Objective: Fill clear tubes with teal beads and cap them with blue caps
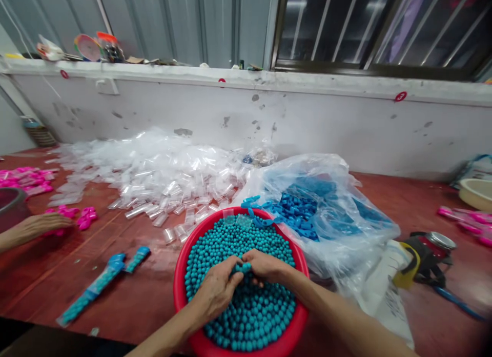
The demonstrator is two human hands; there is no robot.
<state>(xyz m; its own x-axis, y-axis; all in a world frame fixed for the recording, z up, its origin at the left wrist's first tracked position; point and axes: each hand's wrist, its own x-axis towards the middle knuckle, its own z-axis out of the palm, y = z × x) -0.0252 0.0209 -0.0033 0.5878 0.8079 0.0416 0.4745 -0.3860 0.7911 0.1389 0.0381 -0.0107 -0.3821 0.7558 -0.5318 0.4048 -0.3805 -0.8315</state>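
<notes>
Both hands meet in a pinching grip at the lower centre of the frame: left hand (pixel 217 290) and right hand (pixel 265 266) hold a few small round teal beads (pixel 243 268) between their fingertips, over the round red plastic basin (pixel 179 280) heaped with glossy teal beads. Behind it slumps a crinkled clear plastic bag of blue parts (pixel 307 208). Clear plastic tubes (pixel 161 177) lie piled on the reddish-brown worktop (pixel 126 295). Another person's hand (pixel 40 224) rests at the left edge. Red markings on the white wall are unreadable.
</notes>
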